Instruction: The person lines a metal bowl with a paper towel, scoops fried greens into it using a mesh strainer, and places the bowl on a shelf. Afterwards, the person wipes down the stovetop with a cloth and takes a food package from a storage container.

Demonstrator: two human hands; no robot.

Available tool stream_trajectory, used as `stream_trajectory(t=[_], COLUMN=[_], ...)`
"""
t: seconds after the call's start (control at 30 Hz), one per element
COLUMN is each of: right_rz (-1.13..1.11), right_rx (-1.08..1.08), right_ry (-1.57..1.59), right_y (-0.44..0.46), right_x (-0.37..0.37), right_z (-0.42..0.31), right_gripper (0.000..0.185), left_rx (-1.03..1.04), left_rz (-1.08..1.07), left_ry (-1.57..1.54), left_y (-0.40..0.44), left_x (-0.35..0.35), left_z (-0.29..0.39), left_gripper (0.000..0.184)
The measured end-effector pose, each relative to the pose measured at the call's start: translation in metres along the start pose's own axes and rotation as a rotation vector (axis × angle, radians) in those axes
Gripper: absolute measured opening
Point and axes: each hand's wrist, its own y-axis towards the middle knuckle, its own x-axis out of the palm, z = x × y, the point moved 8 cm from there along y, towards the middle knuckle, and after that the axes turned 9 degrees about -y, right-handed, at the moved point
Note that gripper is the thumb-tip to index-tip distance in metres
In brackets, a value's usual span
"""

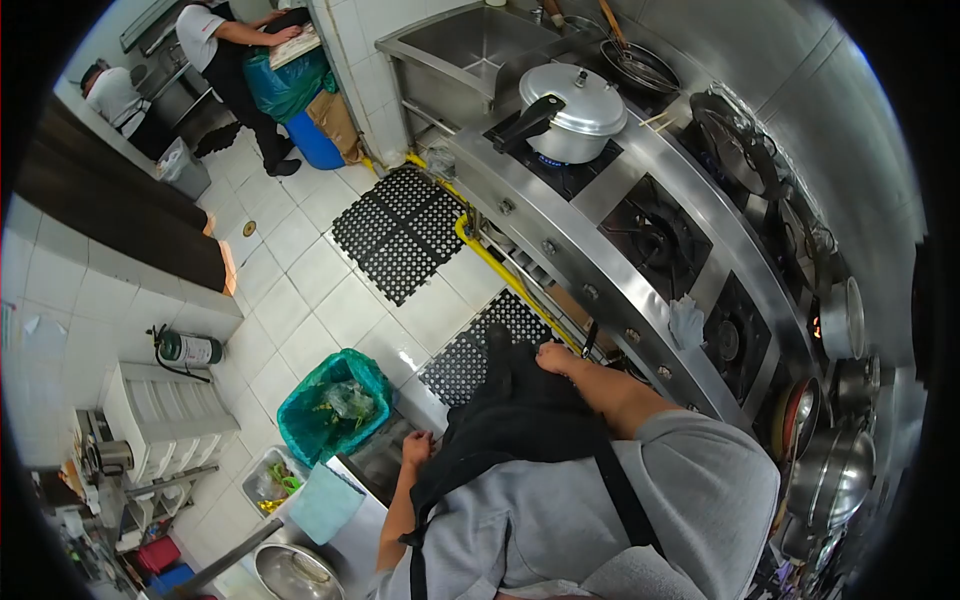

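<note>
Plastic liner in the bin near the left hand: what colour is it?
The plastic liner is bluish green; see the head view.

You show two bare hands (pixel 417 447) (pixel 556 358), one pressure cooker (pixel 574 108) and one fire extinguisher (pixel 190 348). You have two co-workers (pixel 203 38) (pixel 114 98) in view.

A: State stove (pixel 598 190) position.
B: Right of the operator (pixel 570 500). The pressure cooker (pixel 572 115) sits on its far end, the sink (pixel 425 45) beyond.
A: State bin (pixel 295 425) position.
B: Left. A floor mat (pixel 455 375) lies between bin and stove.
</note>
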Motion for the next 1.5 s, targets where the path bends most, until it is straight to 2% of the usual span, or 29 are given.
stream_trajectory(t=[0.13,0.2,0.23,0.3,0.4,0.43,0.47,0.5,0.53,0.57,0.63,0.73,0.8,0.83,0.93,1.03,1.27,1.43,1.5], right_rz=[0.040,-0.077,-0.087,-0.295,-0.156,-0.068,-0.098,-0.131,-0.084,-0.033,0.051,0.120,0.131,0.125,0.197,0.262,0.305,0.262,0.271], right_rx=[-0.064,-0.030,-0.042,0.122,0.232,0.262,0.221,0.181,0.229,0.273,0.346,0.439,0.519,0.527,0.551,0.621,0.672,0.603,0.585], right_ry=[-0.013,0.083,0.084,0.388,0.846,0.989,1.063,1.134,1.164,1.192,1.219,1.181,1.297,1.272,1.416,1.435,1.487,1.511,1.509], right_y=[0.023,0.043,0.054,0.065,0.124,0.146,0.165,0.183,0.198,0.213,0.252,0.260,0.267,0.270,0.272,0.282,0.275,0.279,0.280], right_x=[-0.001,0.000,-0.006,-0.024,-0.044,-0.053,-0.065,-0.078,-0.094,-0.110,-0.124,-0.161,-0.167,-0.170,-0.186,-0.188,-0.189,-0.187,-0.188], right_z=[-0.001,-0.003,-0.006,-0.018,-0.030,-0.033,-0.042,-0.051,-0.058,-0.062,-0.059,-0.070,-0.073,-0.077,-0.082,-0.076,-0.077,-0.075,-0.075], right_gripper=[0.031,0.033,0.033,0.032,0.030,0.029,0.028,0.027,0.028,0.030,0.036,0.042,0.054,0.054,0.072,0.070,0.054,0.052,0.053], left_rx=[0.038,0.029,0.099,0.162,0.188,0.252,0.314,0.188,0.060,0.029,0.011,0.024,-0.092,-0.183,-0.229,-0.234,-0.205,-0.195,-0.170], left_rz=[-0.009,0.019,0.019,0.042,0.107,0.112,0.116,0.157,0.197,0.207,0.323,0.394,0.406,0.417,0.377,0.337,0.379,0.393,0.400], left_ry=[0.015,0.036,0.018,0.004,0.106,0.103,0.094,0.002,-0.088,-0.109,-0.110,-0.177,-0.197,-0.191,-0.152,-0.115,-0.344,-0.392,-0.316], left_y=[-0.001,0.006,0.008,0.028,0.030,0.014,0.001,-0.004,-0.008,-0.009,-0.012,-0.012,-0.019,-0.024,-0.032,-0.031,-0.017,-0.014,-0.020], left_x=[-0.002,-0.006,-0.010,-0.022,-0.038,-0.035,-0.029,-0.025,-0.023,-0.018,-0.018,-0.005,0.013,0.017,0.027,0.036,0.042,0.040,0.036], left_z=[0.016,0.013,0.018,0.007,0.001,0.024,0.047,0.051,0.048,0.046,0.040,0.014,0.003,-0.002,-0.012,-0.017,-0.046,-0.061,-0.040], left_gripper=[0.020,0.021,0.022,0.022,0.023,0.023,0.022,0.023,0.023,0.023,0.023,0.024,0.025,0.026,0.028,0.028,0.025,0.026,0.027])
